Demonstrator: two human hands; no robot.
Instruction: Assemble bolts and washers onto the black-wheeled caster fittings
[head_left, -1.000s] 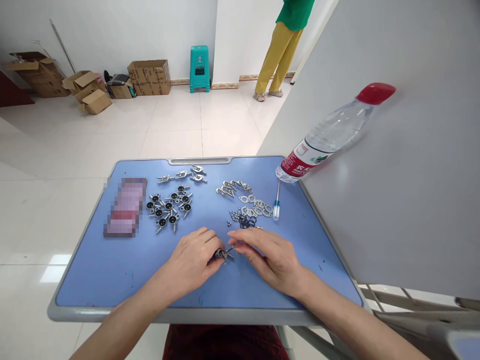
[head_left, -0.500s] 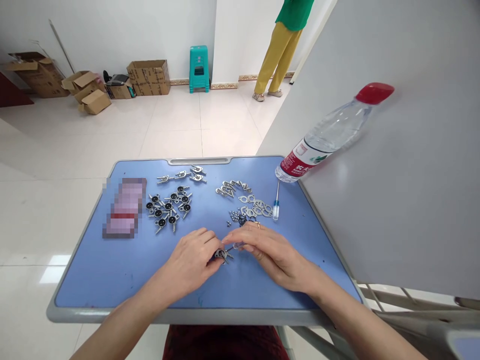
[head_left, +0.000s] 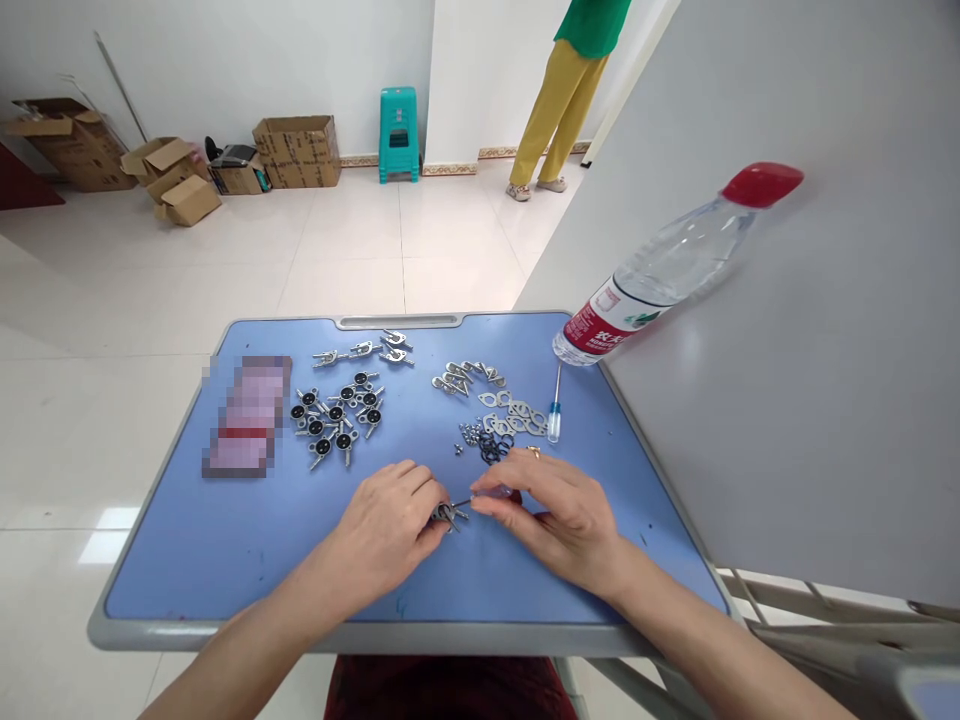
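Observation:
Near the front middle of the blue table, my left hand (head_left: 397, 515) pinches a small metal fitting (head_left: 450, 515) with short prongs. My right hand (head_left: 559, 510) grips the clear handle of a screwdriver (head_left: 493, 491), whose thin shaft points left and reaches the fitting; its tip is hidden there. Just beyond my right hand lie black rubber rings (head_left: 491, 447), tiny screws (head_left: 470, 433) and flat metal plates (head_left: 517, 415). Farther left are several metal fittings with black round centres (head_left: 336, 413).
Metal pieces lie at the table's back (head_left: 363, 349) and right of centre (head_left: 454, 380). A second screwdriver (head_left: 554, 420) rests before a water bottle (head_left: 622, 310) by the grey partition. A blurred pink packet (head_left: 251, 415) lies left. Beyond stand a person (head_left: 559, 100), a stool (head_left: 398, 135) and cardboard boxes (head_left: 300, 152).
My right hand has drawn slightly right, away from my left, with its fingers spaced wider along the screwdriver handle. More of the black rings shows. My left hand stays on the fitting.

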